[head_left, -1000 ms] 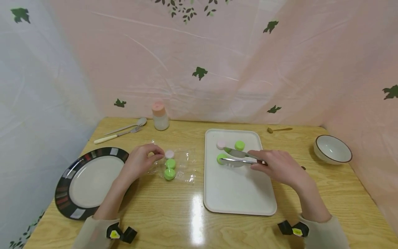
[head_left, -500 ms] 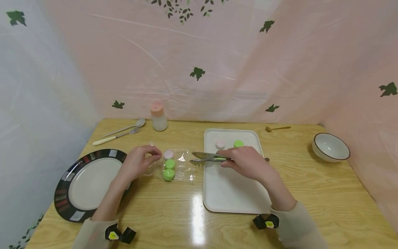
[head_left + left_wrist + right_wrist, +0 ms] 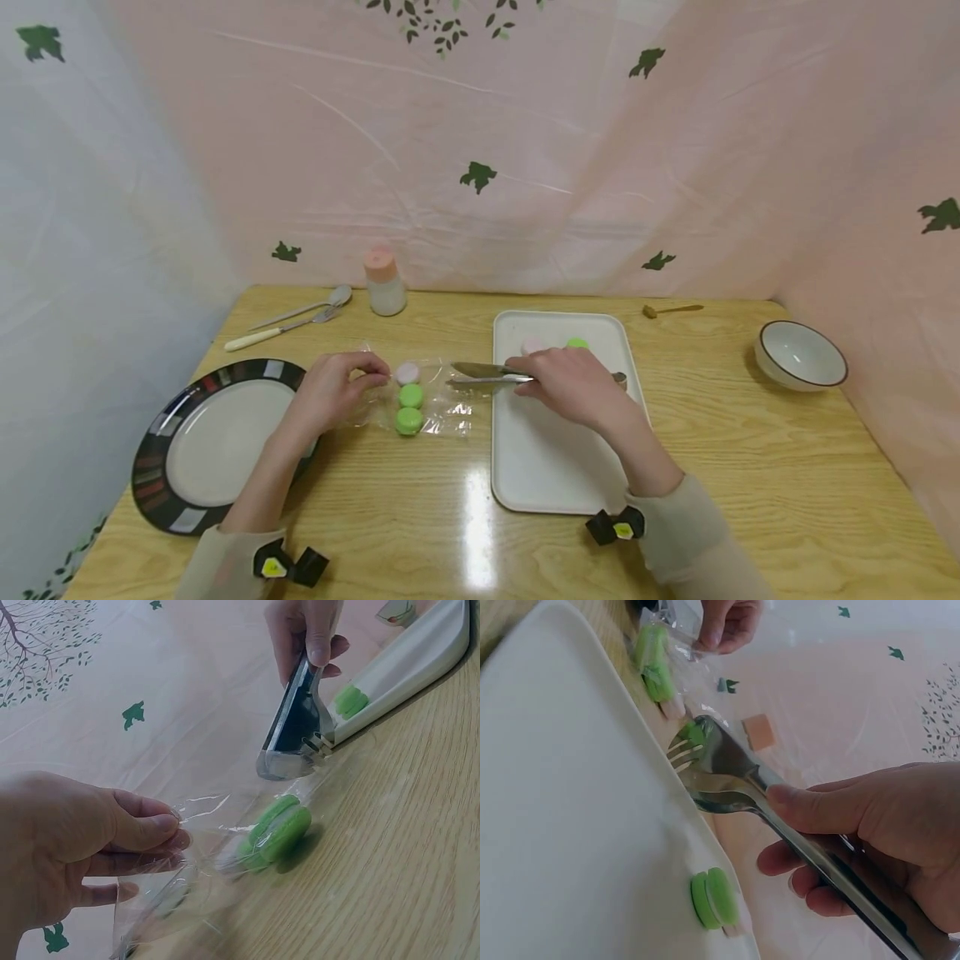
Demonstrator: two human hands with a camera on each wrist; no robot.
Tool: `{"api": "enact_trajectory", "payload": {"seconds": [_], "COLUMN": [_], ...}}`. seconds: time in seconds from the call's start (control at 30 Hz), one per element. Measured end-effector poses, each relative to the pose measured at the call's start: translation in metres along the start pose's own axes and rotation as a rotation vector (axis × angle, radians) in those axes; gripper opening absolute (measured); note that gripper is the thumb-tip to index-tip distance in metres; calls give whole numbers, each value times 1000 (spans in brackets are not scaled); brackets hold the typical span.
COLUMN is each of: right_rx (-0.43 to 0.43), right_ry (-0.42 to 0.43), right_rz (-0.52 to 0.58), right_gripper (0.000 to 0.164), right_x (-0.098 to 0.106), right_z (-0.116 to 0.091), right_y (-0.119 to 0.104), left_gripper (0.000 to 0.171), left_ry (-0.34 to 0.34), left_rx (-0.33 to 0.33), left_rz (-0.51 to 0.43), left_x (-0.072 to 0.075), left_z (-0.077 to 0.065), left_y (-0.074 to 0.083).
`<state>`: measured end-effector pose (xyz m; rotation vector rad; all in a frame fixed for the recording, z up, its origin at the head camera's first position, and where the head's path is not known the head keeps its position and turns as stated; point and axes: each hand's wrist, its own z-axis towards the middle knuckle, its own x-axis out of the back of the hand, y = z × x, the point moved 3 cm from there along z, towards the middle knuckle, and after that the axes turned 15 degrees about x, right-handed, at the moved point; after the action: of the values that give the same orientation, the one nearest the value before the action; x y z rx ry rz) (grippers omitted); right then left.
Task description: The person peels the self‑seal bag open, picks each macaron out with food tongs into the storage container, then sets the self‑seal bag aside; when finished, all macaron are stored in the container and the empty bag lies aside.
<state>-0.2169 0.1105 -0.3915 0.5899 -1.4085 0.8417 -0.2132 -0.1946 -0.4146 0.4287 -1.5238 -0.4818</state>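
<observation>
My left hand [image 3: 337, 392] pinches the edge of a clear plastic bag [image 3: 447, 400] between thumb and fingers. Inside lie a pale pink macaron [image 3: 408, 373] and two green macarons [image 3: 410, 396], lined up in a row. Metal tongs [image 3: 731, 776] are gripped in my right hand [image 3: 573, 379]; their tips stand slightly apart over the bag's right side, with no macaron seen between them. On the white tray [image 3: 558, 467] sit a pink macaron [image 3: 532, 343] and a green macaron [image 3: 577, 342], both partly covered by the right hand.
At the left stands a dark-rimmed plate [image 3: 225, 442]. Behind it are a fork [image 3: 281, 327], a spoon [image 3: 340, 295] and a pink-capped jar [image 3: 386, 283]. A small wooden spoon [image 3: 672, 310] and a white bowl [image 3: 801, 357] lie right of the tray.
My right hand has swung the tongs leftward from above the tray's macarons to the bag. The left hand keeps its pinch on the bag, nearly still.
</observation>
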Motion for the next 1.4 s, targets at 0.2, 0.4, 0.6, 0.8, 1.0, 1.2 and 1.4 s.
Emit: {"api": "enact_trajectory", "payload": {"seconds": [0.2, 0.4, 0.6, 0.8, 1.0, 1.2, 1.4], "right_rx": [11, 67, 105, 89, 100, 104, 104], "right_ry": [-1, 4, 9, -11, -15, -18, -17], "right_rz": [3, 43, 16, 29, 29, 16, -2], "right_gripper": [24, 21, 14, 14, 18, 18, 16], "right_x": [0, -6, -11, -14, -15, -15, -15], "right_z": [3, 16, 29, 33, 35, 37, 38], "right_y": [-1, -13, -24, -28, -28, -29, -32], "left_gripper": [6, 5, 6, 7, 7, 8, 6], "left_ry": [-2, 8, 15, 10, 3, -5, 2], "left_rx": [-3, -10, -19, -25, -12, 6, 11], "left_rz": [3, -4, -24, -28, -28, -26, -21], "left_x": [-1, 0, -1, -2, -3, -4, -3], "left_z": [1, 1, 0, 0, 0, -1, -1], "left_y": [0, 1, 1, 3, 3, 2, 3]}}
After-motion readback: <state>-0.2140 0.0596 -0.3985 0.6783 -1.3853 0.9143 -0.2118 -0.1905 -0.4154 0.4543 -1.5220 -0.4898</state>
